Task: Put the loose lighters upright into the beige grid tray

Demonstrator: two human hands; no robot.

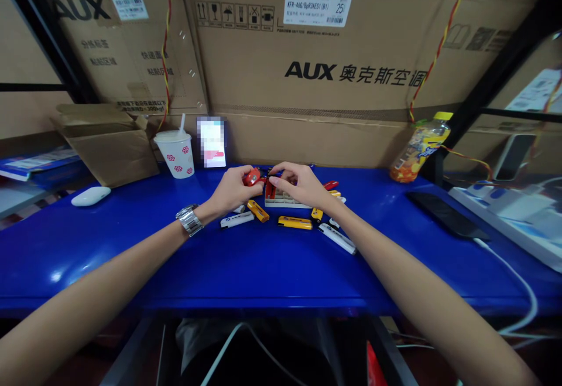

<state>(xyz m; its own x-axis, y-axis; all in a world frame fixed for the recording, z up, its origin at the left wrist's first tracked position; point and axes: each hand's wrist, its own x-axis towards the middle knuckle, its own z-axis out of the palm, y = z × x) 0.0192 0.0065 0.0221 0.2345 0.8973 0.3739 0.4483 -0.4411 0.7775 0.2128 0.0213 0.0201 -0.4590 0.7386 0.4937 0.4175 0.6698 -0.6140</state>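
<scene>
My left hand [232, 190], with a metal watch on the wrist, is closed around a red lighter [252, 176], partly covered by the fingers. Close beside it, my right hand [301, 184] is bent over a pale compartmented tray [287, 203], thumb and fingers drawn together near a small dark part; what they grip is hidden. Red pieces show inside the tray's left end. In front of the tray lie a yellow lighter [295, 222], another yellow lighter [258, 211] and a white lighter [237, 219]. A second white lighter [337, 238] rests by my right forearm, near a red one [331, 185].
Along the back stand a paper cup with a straw [175, 154], a lit phone [212, 143] and a tilted drink bottle [419, 149]. A brown paper bag [109, 146] and white case [91, 196] are left. A cabled black phone [445, 215] lies right. Large cartons wall the back.
</scene>
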